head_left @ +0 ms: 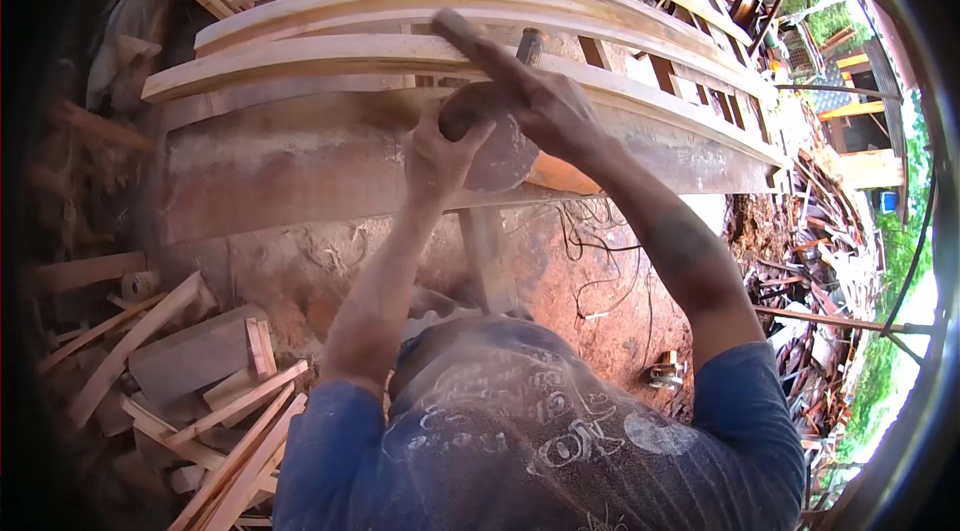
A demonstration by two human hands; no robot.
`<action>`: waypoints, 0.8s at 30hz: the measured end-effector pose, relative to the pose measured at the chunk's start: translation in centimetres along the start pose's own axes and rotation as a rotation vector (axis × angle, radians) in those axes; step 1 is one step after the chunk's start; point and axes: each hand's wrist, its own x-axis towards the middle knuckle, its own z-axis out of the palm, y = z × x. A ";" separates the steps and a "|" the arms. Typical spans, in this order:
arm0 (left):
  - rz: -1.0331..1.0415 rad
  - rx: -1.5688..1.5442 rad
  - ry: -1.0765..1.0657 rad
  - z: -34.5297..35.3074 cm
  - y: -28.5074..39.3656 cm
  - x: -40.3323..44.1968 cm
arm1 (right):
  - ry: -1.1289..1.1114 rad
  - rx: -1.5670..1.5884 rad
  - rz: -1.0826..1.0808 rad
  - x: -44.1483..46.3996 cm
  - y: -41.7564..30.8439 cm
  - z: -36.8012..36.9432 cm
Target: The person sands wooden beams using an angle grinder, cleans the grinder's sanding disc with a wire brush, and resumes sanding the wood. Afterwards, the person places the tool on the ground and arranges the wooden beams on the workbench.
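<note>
Dark bar-shaped tool [456, 34] at upper centre, slanting up and left out of the closed right hand [560, 113]. Left hand [440, 153] just beside, thumb and fingers curled round a dark rounded piece [466, 109]; cannot tell whether part of the same tool. Near edge of the counter [260, 176] running across the frame below both hands, with its left end at left of centre. Along the far side, pale timber strips [330, 53] in spaced rows, close ahead of the hands. Below the near edge, open reddish ground [620, 276] at centre, crossed by a thin dark cord [572, 243]. At far right, a small blue thing [888, 202], too small to tell whether a container. Just under the hands, a grey, round-edged plate [505, 163] with a scuffed face, next to a smooth orange surface [563, 176]. Counter face smeared with dust; straight, square-cut offcuts [240, 401] heaped at lower left, splintery scrap [815, 281] at right.
</note>
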 end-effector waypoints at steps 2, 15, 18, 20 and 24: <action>-0.026 0.009 0.000 -0.2 0.5 -0.4 | 0.021 0.059 0.064 -3.4 -0.5 -1.1; -0.062 -0.008 -0.056 -0.7 -0.2 -1.1 | 0.080 0.075 0.233 0.4 0.4 1.3; -0.025 0.084 0.142 0.4 -0.8 -3.0 | 0.151 0.108 0.289 0.4 -1.3 -0.5; -0.108 0.016 0.094 0.2 -1.1 -3.9 | 0.234 0.159 0.232 -3.2 -1.8 -0.8; -0.077 0.067 0.033 -0.7 -0.1 -2.7 | 0.289 0.021 0.134 -11.8 1.0 3.1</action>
